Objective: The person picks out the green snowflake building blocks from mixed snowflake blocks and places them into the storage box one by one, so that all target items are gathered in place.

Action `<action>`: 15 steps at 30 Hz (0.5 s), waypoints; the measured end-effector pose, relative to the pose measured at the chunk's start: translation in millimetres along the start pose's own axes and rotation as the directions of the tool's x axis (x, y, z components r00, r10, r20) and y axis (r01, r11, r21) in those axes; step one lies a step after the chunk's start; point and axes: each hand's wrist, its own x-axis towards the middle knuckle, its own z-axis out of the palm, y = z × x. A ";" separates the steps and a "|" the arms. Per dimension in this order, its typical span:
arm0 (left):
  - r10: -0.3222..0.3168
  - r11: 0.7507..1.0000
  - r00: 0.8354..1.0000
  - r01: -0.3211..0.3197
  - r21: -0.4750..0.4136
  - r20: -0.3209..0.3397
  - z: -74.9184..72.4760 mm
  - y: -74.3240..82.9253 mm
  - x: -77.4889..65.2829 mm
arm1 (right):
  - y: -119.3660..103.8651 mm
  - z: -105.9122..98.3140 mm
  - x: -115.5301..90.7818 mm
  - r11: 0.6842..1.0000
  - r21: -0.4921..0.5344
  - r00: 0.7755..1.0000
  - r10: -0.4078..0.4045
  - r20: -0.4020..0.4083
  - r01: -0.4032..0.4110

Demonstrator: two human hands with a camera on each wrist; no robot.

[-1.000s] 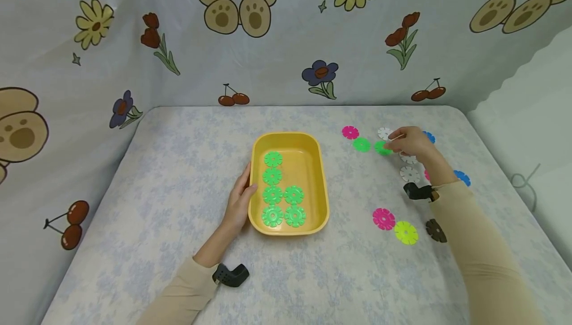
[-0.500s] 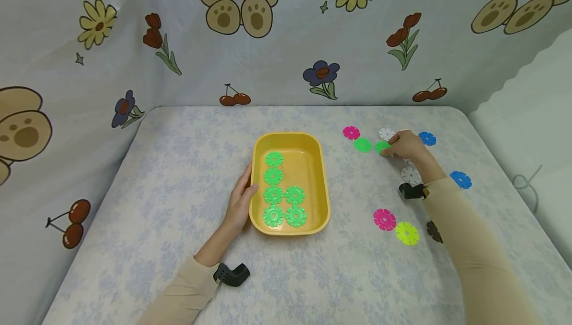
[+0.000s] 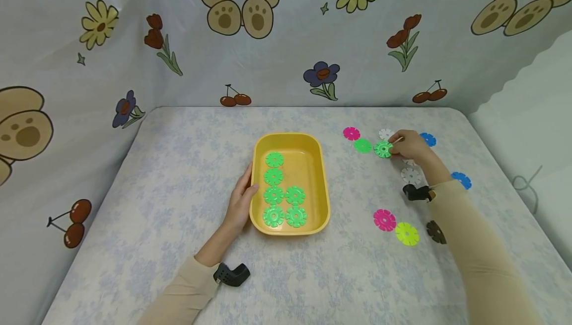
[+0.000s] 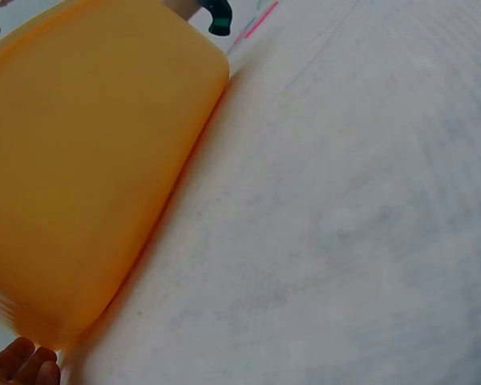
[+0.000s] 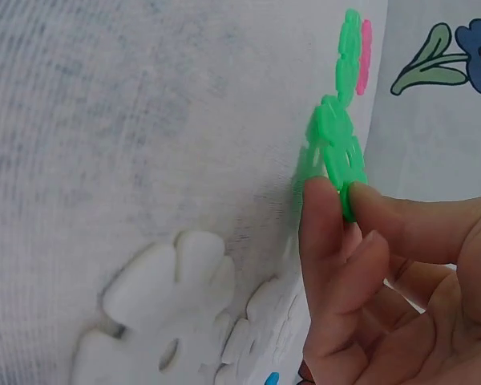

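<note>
In the head view my right hand (image 3: 407, 145) pinches the edge of a green snowflake disc (image 3: 383, 149) between thumb and fingertips. The right wrist view shows that green disc (image 5: 341, 144) tilted up off the table. White discs (image 3: 410, 175) lie beside and partly beneath this hand. With the thumb over the rim, my left hand (image 3: 240, 201) grips the left side of a yellow tray (image 3: 324, 186). Several green discs (image 3: 273, 195) lie in the tray, a full column at left and a shorter one beside it. The left wrist view shows fingertips (image 4: 44, 370) at the tray's outer wall.
Another green disc (image 3: 362, 145) and a pink disc (image 3: 351, 133) lie left of my right hand. Blue discs (image 3: 461, 180) are to its right. Nearer are a pink disc (image 3: 385, 220), a yellow disc (image 3: 407, 234) and a dark brown disc (image 3: 435, 232), partly behind the sleeve.
My right hand has come down onto the green disc, pinched its edge and tilted it up. My left hand and the tray have stayed in place.
</note>
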 end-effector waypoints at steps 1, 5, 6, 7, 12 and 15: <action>0.002 1.000 1.000 -0.002 -0.001 0.001 0.0 -0.2 0.1 | -0.4 -0.8 -0.5 1.000 0.021 1.000 0.001 0.013 -0.001; 0.000 1.000 1.000 0.000 0.000 -0.001 0.1 -0.6 -0.2 | -4.7 -2.5 -4.4 0.997 0.070 0.999 -0.025 0.048 0.022; 0.000 1.000 1.000 0.000 -0.001 0.000 0.1 -0.6 -0.3 | -6.5 -2.7 -6.2 0.997 0.072 0.998 -0.041 0.054 0.037; -0.001 1.000 1.000 0.001 -0.001 0.000 0.1 -0.7 -0.3 | -9.0 -2.6 -8.0 0.996 0.073 0.997 -0.057 0.059 0.053; -0.002 1.000 1.000 0.002 -0.001 -0.001 0.2 -0.1 -0.4 | -28.1 0.0 -18.5 0.989 0.085 0.989 -0.129 0.069 0.123; -0.004 1.000 1.000 0.004 -0.002 -0.003 0.3 0.2 -0.5 | -44.4 3.9 -24.5 0.984 0.094 0.985 -0.158 0.069 0.151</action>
